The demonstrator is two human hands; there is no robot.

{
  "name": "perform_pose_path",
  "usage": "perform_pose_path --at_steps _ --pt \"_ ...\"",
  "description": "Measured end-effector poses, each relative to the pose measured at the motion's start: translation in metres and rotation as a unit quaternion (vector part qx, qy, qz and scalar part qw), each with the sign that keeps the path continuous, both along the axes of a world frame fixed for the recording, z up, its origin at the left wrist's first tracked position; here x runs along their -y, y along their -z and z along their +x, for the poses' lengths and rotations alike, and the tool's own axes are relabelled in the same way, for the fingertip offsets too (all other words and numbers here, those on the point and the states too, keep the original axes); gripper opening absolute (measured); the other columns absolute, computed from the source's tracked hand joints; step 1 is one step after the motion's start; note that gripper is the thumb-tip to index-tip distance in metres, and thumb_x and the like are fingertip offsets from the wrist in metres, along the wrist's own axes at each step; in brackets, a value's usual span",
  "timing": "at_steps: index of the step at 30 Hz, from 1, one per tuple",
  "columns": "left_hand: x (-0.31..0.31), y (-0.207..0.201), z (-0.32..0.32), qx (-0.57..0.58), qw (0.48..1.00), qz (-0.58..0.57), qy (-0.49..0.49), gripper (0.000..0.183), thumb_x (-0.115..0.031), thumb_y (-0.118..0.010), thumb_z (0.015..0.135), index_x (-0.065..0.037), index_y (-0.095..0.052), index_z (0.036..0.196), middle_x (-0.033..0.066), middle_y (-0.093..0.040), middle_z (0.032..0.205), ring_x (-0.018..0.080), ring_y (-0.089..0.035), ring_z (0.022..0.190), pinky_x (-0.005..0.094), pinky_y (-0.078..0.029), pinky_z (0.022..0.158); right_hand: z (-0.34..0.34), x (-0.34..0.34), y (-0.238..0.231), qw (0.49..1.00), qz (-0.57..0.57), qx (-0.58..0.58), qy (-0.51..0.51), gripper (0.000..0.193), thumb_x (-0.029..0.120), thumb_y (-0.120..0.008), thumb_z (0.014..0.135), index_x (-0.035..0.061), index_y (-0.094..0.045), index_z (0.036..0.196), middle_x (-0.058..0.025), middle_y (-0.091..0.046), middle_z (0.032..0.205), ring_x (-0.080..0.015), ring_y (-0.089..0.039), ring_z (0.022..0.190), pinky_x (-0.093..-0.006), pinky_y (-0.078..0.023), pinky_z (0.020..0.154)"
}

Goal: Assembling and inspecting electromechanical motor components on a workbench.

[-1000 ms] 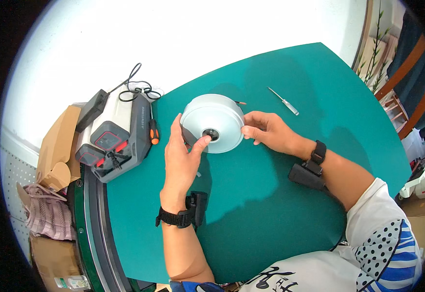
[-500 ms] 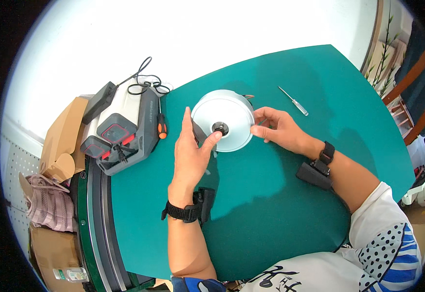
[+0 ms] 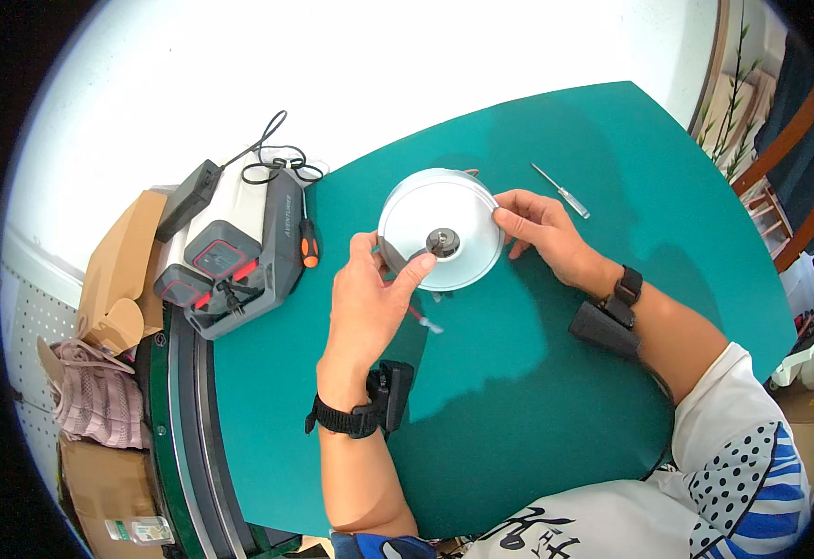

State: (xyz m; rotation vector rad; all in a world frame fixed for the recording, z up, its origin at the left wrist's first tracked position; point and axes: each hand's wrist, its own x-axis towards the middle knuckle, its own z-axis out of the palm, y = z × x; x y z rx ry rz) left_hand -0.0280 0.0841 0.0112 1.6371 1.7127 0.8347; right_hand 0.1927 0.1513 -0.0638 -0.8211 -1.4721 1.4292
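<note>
A round, silvery metal motor (image 3: 411,210) with a dark hub (image 3: 443,243) at its centre is held between my two hands above the green table. My left hand (image 3: 367,303) is closed on its lower left side, the thumb resting on the face near the hub and the fingers curled behind the rim. At the right rim, my right hand (image 3: 547,235) pinches the edge between thumb and fingers. A thin red wire with a pale connector (image 3: 433,327) hangs below the motor. What lies under the disc is mostly hidden.
On the green table (image 3: 537,410) lie a clear-handled screwdriver (image 3: 570,199) at the right and an orange-and-black screwdriver (image 3: 309,247) at the left. Beside the latter stands a grey-and-white device (image 3: 272,252) with a black cable. An open cardboard box (image 3: 118,261) and shoe (image 3: 95,396) sit further left.
The motor has shifted slightly right and its face has tilted. My left fingers, stretched upward before, now curl round its rim; my right hand has moved slightly up. The red wire's connector has come into view.
</note>
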Motion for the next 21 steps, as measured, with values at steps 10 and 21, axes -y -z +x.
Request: perform_pose_path --at_steps 10,21 --pt "-0.008 0.029 -0.005 -0.067 0.972 0.218 0.05 0.075 -0.013 -0.071 0.084 0.002 -0.029 0.144 0.0234 -0.052 0.13 0.0242 -0.056 0.115 0.0358 -0.046 0.095 -0.009 0.006 0.007 0.997 0.075 0.017 0.005 0.053 0.035 -0.069 0.086 -0.0017 -0.053 0.121 -0.0058 -0.062 0.096 -0.0124 -0.058 0.082 -0.0261 -0.049 0.071" --pt "-0.006 0.025 0.003 -0.077 0.977 0.199 0.005 0.066 -0.017 -0.076 0.08 0.002 -0.041 0.132 0.0189 -0.061 0.113 0.0235 -0.062 0.101 0.035 -0.052 0.085 -0.003 0.002 0.0 1.0 0.004 0.028 0.002 0.062 0.03 -0.074 0.083 -0.0028 -0.051 0.129 -0.0072 -0.065 0.096 -0.0097 -0.058 0.081 -0.0239 -0.047 0.065"
